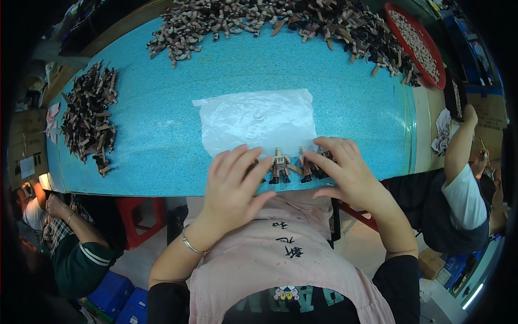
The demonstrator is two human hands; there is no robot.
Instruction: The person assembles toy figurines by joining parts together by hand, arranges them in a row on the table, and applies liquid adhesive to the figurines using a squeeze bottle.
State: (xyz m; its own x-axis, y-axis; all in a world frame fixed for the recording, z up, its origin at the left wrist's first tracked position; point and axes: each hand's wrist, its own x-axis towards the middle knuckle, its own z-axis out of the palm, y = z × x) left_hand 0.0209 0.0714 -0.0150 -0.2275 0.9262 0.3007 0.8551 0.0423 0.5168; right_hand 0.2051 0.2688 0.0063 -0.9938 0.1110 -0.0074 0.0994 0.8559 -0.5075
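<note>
Along the table's front edge stands a row of small headless toy figures in brown, black and cream; the one in the middle, a toy figure point(280, 166), shows whole. My left hand point(233, 178) is open beside it, fingers stretched forward and thumb apart, partly covering another figure. On the other side my right hand point(348, 171) is open too, its fingers reaching over a second toy figure point(306, 165) and hiding more of the row. Whether the fingertips touch these figures I cannot tell. A flat, clear plastic bag point(258, 121) lies just beyond both hands.
Heaps of similar figure bodies point(232, 24) line the far edge of the blue table point(156, 124), with another pile point(89, 113) at the left. A red tray point(415, 43) of small pale pieces sits far right. Other people work at both sides; red stools point(141, 218) stand below.
</note>
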